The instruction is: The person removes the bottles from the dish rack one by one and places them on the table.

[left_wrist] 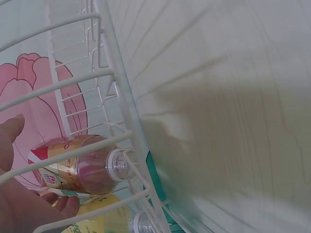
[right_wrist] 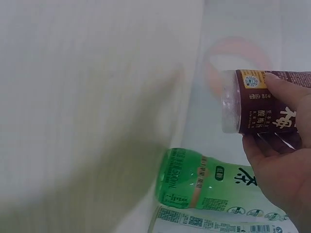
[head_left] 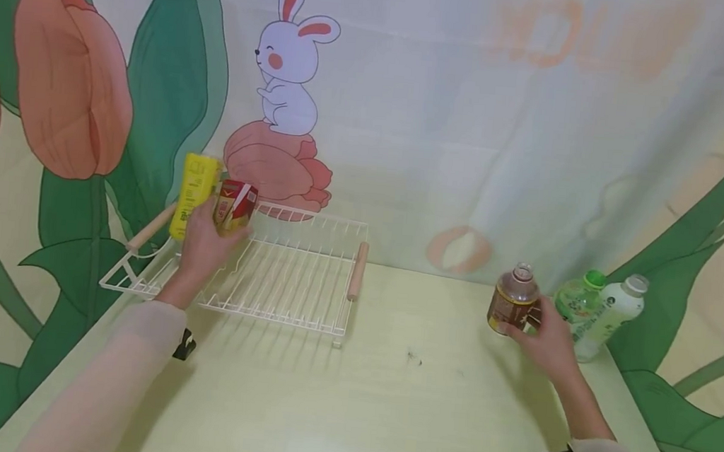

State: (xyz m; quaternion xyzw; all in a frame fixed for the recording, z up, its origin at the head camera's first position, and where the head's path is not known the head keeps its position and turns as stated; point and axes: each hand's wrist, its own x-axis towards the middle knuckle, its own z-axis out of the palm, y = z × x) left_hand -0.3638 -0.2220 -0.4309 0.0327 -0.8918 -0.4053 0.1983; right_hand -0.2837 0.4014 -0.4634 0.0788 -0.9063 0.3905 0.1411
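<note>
My left hand (head_left: 211, 235) is around a red-labelled drink bottle (head_left: 234, 205) at the left of a white wire rack (head_left: 288, 277). In the left wrist view that bottle (left_wrist: 77, 165) stands neck-down behind the rack's wires, and the thumb is apart from it. A yellow bottle (head_left: 195, 195), also neck-down, stands beside it. At the right, my right hand (head_left: 541, 339) grips a brown-labelled plum drink bottle (head_left: 514, 298) upright by its side. The right wrist view shows thumb and fingers on opposite sides of this bottle (right_wrist: 265, 102).
A green tea bottle (head_left: 576, 296) and a white-labelled bottle (head_left: 613, 313) stand upright just right of the right hand. The rack has wooden handles (head_left: 358, 272) at its sides. A printed curtain (head_left: 409, 116) hangs behind the pale table (head_left: 347, 409).
</note>
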